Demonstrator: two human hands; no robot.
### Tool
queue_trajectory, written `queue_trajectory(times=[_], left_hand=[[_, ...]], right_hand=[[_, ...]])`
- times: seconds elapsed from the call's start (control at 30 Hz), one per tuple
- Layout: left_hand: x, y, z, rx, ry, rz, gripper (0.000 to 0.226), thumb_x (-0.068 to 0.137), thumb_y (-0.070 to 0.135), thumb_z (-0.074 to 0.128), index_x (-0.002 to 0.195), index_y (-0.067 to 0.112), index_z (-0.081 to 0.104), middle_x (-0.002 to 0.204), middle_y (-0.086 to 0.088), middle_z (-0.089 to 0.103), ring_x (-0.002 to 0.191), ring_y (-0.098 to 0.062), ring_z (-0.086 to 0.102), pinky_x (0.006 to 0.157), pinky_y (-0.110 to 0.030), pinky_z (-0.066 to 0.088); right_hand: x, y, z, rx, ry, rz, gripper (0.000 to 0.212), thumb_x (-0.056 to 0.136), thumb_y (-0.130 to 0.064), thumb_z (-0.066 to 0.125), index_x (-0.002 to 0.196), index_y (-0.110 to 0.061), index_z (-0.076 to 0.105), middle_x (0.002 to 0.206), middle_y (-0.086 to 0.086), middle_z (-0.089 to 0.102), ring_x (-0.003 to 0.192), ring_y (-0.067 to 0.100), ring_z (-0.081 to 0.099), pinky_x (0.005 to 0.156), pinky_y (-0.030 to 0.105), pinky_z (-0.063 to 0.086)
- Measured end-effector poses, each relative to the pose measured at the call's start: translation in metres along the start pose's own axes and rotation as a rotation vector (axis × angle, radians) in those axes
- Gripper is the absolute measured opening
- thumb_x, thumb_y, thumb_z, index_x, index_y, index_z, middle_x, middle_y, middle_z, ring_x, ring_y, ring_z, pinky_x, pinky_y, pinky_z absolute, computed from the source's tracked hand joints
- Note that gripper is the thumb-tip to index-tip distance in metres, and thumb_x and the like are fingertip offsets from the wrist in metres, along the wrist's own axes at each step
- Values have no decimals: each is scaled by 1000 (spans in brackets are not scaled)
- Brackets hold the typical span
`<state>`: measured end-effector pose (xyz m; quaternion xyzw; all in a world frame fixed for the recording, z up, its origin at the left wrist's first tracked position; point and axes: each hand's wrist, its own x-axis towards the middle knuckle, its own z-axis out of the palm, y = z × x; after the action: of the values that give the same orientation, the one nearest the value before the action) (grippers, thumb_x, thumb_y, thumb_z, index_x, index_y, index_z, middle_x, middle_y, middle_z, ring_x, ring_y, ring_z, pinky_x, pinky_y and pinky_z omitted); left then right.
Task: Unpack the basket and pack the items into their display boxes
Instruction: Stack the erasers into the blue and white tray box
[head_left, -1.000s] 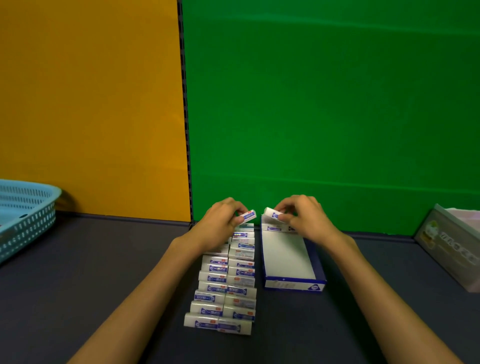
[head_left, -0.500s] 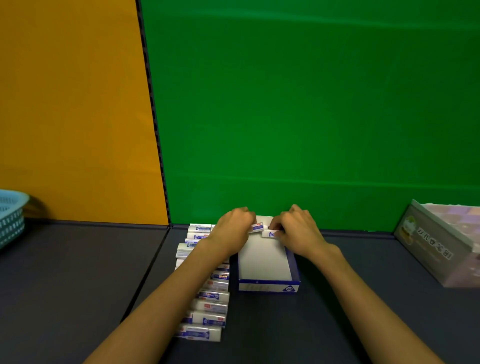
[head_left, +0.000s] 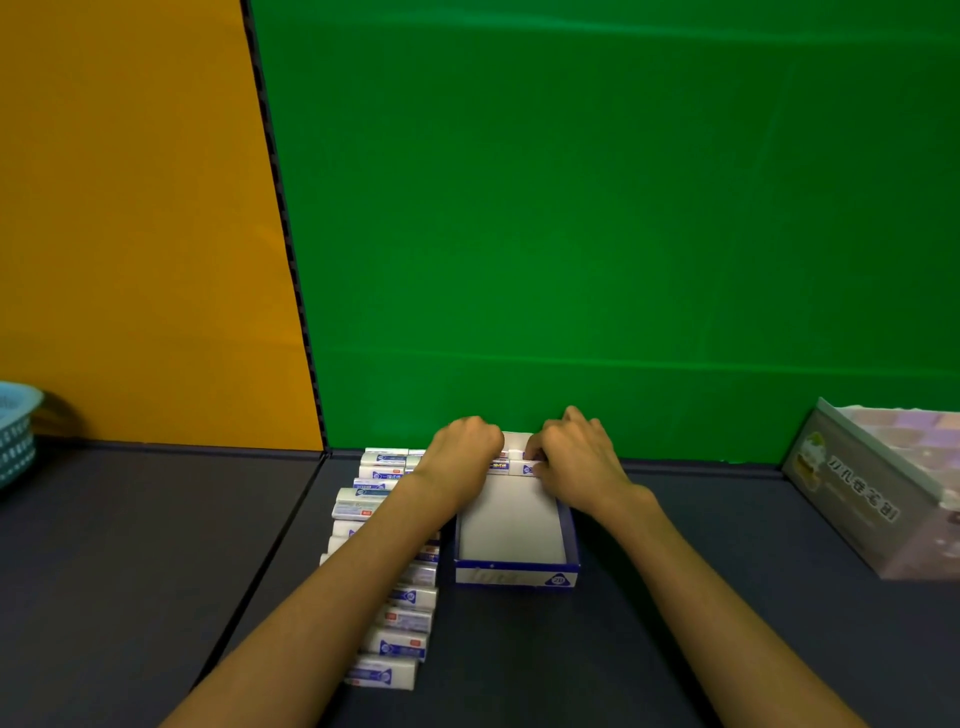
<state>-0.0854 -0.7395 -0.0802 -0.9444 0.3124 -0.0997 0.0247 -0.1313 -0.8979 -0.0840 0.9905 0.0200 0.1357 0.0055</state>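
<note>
While erasers (head_left: 397, 605) are mostly still lying stacked on tabletop (head_left: 130, 571), both hands (head_left: 470, 449) (head_left: 576, 457) are pinching erasers, seating them at box (head_left: 517, 571) far end (box otherwise bare). Packing barely begun.

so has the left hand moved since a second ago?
Yes. The left hand went from over the loose white eraser rows rightward to the far end of the blue-and-white cardboard display box.

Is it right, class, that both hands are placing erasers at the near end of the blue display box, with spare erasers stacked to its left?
Not quite. The head view shows the left hand and right hand placing erasers at the far end of the blue display box. The spare erasers are indeed stacked to its left.
</note>
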Motion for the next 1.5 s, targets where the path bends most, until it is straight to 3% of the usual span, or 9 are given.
queue_trajectory(times=[0.33, 0.47, 0.57, 0.77, 0.9, 1.03, 1.13, 1.37, 1.5], left_hand=[[5, -4, 6, -42, 40, -7, 34, 84, -7, 50, 107, 10, 68, 104, -18, 63, 99, -39, 61, 75, -42, 47], [5, -7, 7, -58, 44, -1, 30, 83, -7, 51, 100, 9, 68, 99, -16, 62, 94, -37, 61, 68, -40, 41], [2, -6, 7, -41, 42, 16, 22, 81, -11, 49, 86, 8, 59, 93, -14, 58, 91, -37, 60, 65, -38, 36], [0, -6, 4, -37, 50, 19, 24, 81, -10, 48, 91, 6, 62, 98, -16, 60, 91, -37, 60, 65, -38, 35], [-5, -17, 0, -190, 97, 62, 13, 82, 1, 55, 85, 11, 62, 93, -13, 61, 91, -38, 60, 68, -38, 45], [-24, -40, -13, -310, 182, 55, 22, 92, 26, 63, 112, 25, 70, 114, 0, 68, 107, -23, 61, 86, -38, 52], [-43, -64, -20, -318, 214, 26, 25, 95, 38, 63, 118, 29, 68, 118, 6, 67, 110, -16, 59, 91, -40, 52], [-84, -113, -20, -502, 153, -21, 29, 95, 38, 65, 119, 23, 69, 116, 6, 68, 103, -7, 61, 90, -30, 51], [-100, -124, -13, -479, 104, -42, 24, 93, 42, 63, 112, 28, 71, 107, 10, 68, 95, -7, 60, 85, -38, 54]], right_hand=[[2, -1, 1, -2, 11, 53, 21, 88, -25, 69, 107, -32, 74, 99, -5, 72, 111, 23, 48, 88, 38, 37], [0, 0, 4, 18, 30, 50, 22, 89, -19, 66, 105, -32, 74, 99, -7, 71, 107, 22, 48, 82, 36, 34], [-2, -1, 5, 12, 37, 41, 25, 90, -18, 65, 108, -33, 74, 101, -7, 70, 104, 22, 48, 80, 36, 33], [-3, -1, 3, 20, 38, 26, 26, 90, -19, 64, 108, -34, 74, 101, -6, 70, 103, 22, 47, 82, 37, 36], [-5, -1, -2, 77, 45, 15, 22, 89, -27, 66, 108, -35, 73, 100, -7, 69, 101, 22, 46, 77, 34, 29], [-6, -15, -7, 208, 94, -40, 18, 92, -34, 65, 109, -33, 73, 98, -8, 68, 96, 19, 45, 77, 33, 32], [-5, -33, -13, 307, 131, -95, 16, 93, -34, 65, 106, -32, 74, 100, -8, 71, 97, 19, 49, 81, 34, 38], [-13, -74, -12, 418, 85, -211, 16, 94, -33, 64, 103, -30, 76, 100, -12, 73, 94, 16, 49, 84, 38, 44], [-16, -87, -8, 411, 43, -233, 18, 93, -38, 64, 105, -31, 75, 99, -16, 69, 98, 12, 43, 85, 34, 39]])
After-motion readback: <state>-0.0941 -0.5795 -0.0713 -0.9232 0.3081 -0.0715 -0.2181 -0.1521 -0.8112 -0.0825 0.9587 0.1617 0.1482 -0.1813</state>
